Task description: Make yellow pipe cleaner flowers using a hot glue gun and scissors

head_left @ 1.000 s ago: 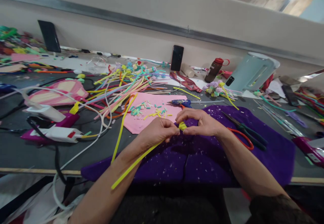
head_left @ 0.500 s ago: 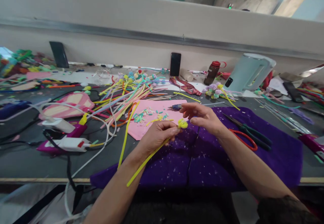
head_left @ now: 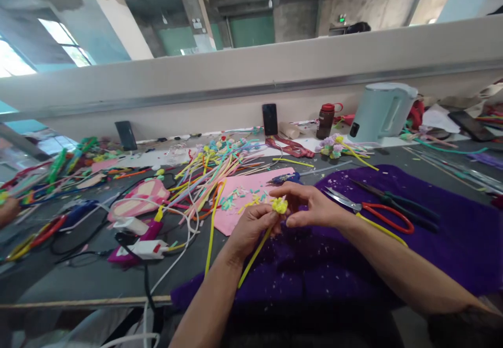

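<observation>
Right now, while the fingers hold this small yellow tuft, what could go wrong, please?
The grip of the left hand sits close under the yellow tuft, so squeezing might crush it. The scissors lie near the right forearm, which could knock them. The black cord over the table edge might get snagged.

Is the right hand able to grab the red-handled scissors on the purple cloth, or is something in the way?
Probably yes: the scissors lie beside the right forearm on the purple cloth, and nothing seems to lie on them. The right hand would just draw back from the yellow bunch.
</observation>
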`<state>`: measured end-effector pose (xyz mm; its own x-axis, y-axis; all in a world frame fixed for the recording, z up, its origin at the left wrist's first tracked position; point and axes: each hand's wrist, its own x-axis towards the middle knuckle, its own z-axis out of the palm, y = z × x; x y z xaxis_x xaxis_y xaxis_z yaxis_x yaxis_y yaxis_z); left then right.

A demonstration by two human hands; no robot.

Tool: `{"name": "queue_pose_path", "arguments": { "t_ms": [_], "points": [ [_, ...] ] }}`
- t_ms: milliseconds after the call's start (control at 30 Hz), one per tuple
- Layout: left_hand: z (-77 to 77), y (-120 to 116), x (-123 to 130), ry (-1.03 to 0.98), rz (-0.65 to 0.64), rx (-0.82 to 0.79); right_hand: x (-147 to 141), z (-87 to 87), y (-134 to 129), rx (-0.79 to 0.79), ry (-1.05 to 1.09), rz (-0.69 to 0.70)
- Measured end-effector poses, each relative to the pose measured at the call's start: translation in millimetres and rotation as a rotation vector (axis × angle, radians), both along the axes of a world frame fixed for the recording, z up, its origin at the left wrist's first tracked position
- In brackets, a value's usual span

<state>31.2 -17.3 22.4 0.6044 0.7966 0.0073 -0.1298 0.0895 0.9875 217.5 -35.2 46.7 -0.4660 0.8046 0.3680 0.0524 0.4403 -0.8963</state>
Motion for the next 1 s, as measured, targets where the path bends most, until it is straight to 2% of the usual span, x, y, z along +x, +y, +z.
{"name": "queue_pose_path", "arguments": {
  "t_ms": [233, 467, 700, 867, 1000],
  "points": [
    [-5.2, 2.3, -0.9, 0.011, -0.053, -0.081, -7.2, -8.2, 0.3, 0.111, 0.003, -0.044],
    [-4.6, 2.6, -0.9, 0.065, -0.072, -0.033, -10.3, -7.6, -0.5, 0.136, 0.029, -0.068],
    [-3.1, 2.4, 0.6, 0.076, -0.009, -0.067, -9.4, -3.6, 0.1, 0.204, 0.014, -0.106],
    [-1.8, 2.8, 1.5, 0.105, -0.015, -0.012, -10.1, -5.4, 2.7, 0.275, 0.019, -0.135],
    [-0.7, 2.3, 1.9, 0.098, -0.024, 0.005, -11.3, -7.1, 2.9, 0.271, 0.016, -0.148]
  ]
}}
